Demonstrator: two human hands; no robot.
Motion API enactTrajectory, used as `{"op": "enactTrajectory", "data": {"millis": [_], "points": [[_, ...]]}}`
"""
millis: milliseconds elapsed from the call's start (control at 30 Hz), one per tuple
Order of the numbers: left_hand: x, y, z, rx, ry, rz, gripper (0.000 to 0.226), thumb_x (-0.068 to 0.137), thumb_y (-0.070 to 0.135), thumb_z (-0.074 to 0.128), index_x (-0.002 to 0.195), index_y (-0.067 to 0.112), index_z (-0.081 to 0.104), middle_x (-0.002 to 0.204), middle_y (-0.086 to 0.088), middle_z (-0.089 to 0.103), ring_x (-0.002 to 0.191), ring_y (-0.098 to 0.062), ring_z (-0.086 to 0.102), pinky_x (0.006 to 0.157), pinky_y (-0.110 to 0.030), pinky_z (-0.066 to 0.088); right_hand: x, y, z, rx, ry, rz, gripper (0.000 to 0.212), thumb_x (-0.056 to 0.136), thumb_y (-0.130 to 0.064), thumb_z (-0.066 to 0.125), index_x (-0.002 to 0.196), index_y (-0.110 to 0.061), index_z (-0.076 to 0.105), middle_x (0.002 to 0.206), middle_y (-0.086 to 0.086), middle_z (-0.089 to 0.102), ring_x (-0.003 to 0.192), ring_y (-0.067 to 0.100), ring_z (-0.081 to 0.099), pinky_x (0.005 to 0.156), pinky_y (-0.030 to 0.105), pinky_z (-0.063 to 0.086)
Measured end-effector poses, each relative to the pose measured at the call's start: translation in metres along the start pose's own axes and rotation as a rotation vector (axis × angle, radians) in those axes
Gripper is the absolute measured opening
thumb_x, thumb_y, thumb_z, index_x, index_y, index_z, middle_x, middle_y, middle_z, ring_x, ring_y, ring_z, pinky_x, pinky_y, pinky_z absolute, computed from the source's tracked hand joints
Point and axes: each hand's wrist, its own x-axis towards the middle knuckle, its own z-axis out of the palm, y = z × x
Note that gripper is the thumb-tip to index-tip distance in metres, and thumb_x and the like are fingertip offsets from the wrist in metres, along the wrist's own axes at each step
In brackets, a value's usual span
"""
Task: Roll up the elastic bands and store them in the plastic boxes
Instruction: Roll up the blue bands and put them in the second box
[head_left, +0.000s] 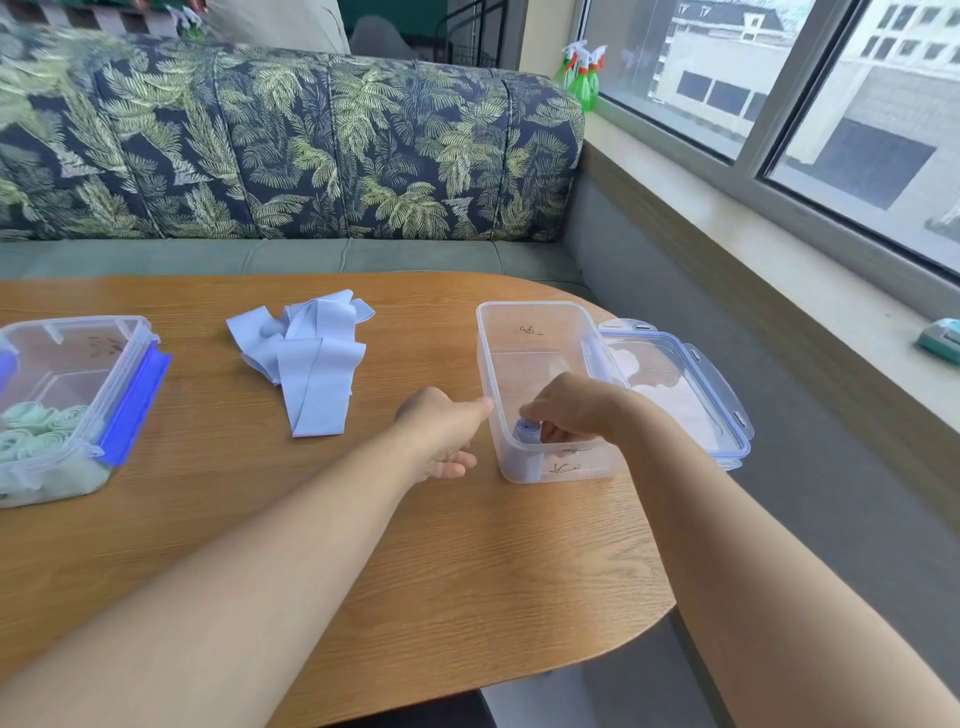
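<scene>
A clear plastic box (535, 338) stands open at the table's right side. My right hand (571, 408) reaches down into its near end and holds a rolled light-blue elastic band (525, 432) upright against the near-left corner. My left hand (441, 431) steadies the box from outside, thumb on the left rim and fingers loosely curled beside the wall. A loose pile of unrolled light-blue bands (306, 353) lies in the middle of the table. At the left, a second clear box (67, 358) holds several rolled green bands (36, 428).
The right box's lid (675, 384) lies flat beside it, overhanging the table's right edge. The left box's blue-edged lid (132, 405) leans on its right side. A patterned sofa sits behind the wooden table (363, 545). Spray bottles (584, 73) stand on the window ledge.
</scene>
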Motion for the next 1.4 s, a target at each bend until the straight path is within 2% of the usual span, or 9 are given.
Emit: {"op": "enactTrajectory", "data": {"millis": [233,367,500,633,867,967,1100,1267,1400], "points": [[-0.004,-0.005,-0.008,-0.01,0.008,-0.008,0.041,0.095,0.04,0.057,0.117,0.006,0.053,0.098,-0.009,0.062,0.077,-0.017,0.069,0.061,-0.025,0.056,-0.005,-0.002,0.002,-0.047,-0.006,-0.014,0.02,0.09,-0.019,0.063,0.081,-0.002,0.066,0.074,0.007,0.064,0.068,0.019,0.056,0.08,0.031,0.052],[-0.009,-0.005,-0.007,-0.055,-0.039,0.002,0.044,0.095,0.035,0.058,0.125,0.002,0.052,0.099,-0.012,0.063,0.082,-0.02,0.071,0.062,-0.026,0.058,-0.004,-0.002,0.003,-0.006,-0.005,-0.037,0.022,0.091,-0.015,0.062,0.105,-0.002,0.072,0.105,0.015,0.072,0.082,0.019,0.062,0.095,0.04,0.054],[-0.014,-0.007,0.001,-0.06,-0.113,0.031,0.04,0.096,0.029,0.059,0.125,0.002,0.052,0.107,-0.014,0.064,0.083,-0.019,0.071,0.069,-0.027,0.06,-0.007,-0.006,0.005,-0.025,-0.003,-0.049,0.023,0.091,-0.015,0.061,0.108,-0.005,0.072,0.1,0.012,0.072,0.075,0.018,0.06,0.084,0.035,0.055],[-0.012,-0.009,0.005,-0.082,-0.126,0.047,0.035,0.095,0.026,0.062,0.122,0.007,0.052,0.103,-0.013,0.066,0.08,-0.018,0.07,0.072,-0.029,0.06,-0.011,-0.009,0.005,-0.042,-0.008,-0.032,0.03,0.092,-0.017,0.059,0.112,0.003,0.068,0.078,0.004,0.063,0.062,0.015,0.054,0.065,0.027,0.049],[-0.006,-0.011,0.003,-0.074,-0.107,0.059,0.03,0.094,0.029,0.062,0.116,0.009,0.055,0.096,-0.008,0.065,0.081,-0.017,0.07,0.077,-0.032,0.06,-0.009,-0.007,0.004,-0.026,-0.004,0.001,0.026,0.091,-0.024,0.059,0.096,-0.002,0.071,0.071,0.002,0.063,0.063,0.019,0.059,0.074,0.032,0.054],[-0.005,-0.012,0.004,-0.077,-0.113,0.057,0.029,0.096,0.028,0.06,0.117,0.009,0.055,0.093,-0.008,0.066,0.084,-0.019,0.071,0.076,-0.031,0.06,-0.009,-0.01,0.004,-0.053,-0.009,0.006,0.02,0.091,-0.021,0.057,0.083,-0.005,0.067,0.068,0.004,0.062,0.06,0.019,0.058,0.064,0.028,0.05],[-0.003,-0.011,0.004,-0.092,-0.12,0.058,0.03,0.095,0.029,0.061,0.116,0.009,0.056,0.095,-0.008,0.065,0.08,-0.017,0.071,0.075,-0.031,0.06,-0.009,-0.012,0.002,-0.065,-0.031,0.022,0.024,0.093,-0.018,0.055,0.097,0.001,0.069,0.072,0.007,0.064,0.056,0.021,0.062,0.062,0.027,0.052],[0.001,-0.007,0.009,-0.076,-0.114,0.042,0.034,0.09,0.031,0.068,0.112,0.007,0.058,0.106,-0.011,0.066,0.072,-0.017,0.071,0.073,-0.031,0.061,-0.003,-0.014,0.006,-0.146,-0.019,-0.005,0.031,0.092,-0.021,0.059,0.112,0.001,0.067,0.087,0.01,0.062,0.075,0.024,0.056,0.088,0.041,0.054],[0.004,-0.001,0.017,-0.09,-0.098,0.017,0.039,0.078,0.024,0.077,0.105,0.0,0.062,0.102,-0.016,0.07,0.067,-0.021,0.073,0.065,-0.029,0.061,-0.006,-0.017,0.009,-0.224,-0.01,-0.035,0.022,0.09,-0.021,0.063,0.095,0.0,0.068,0.082,0.009,0.061,0.072,0.022,0.052,0.071,0.032,0.046]]}}
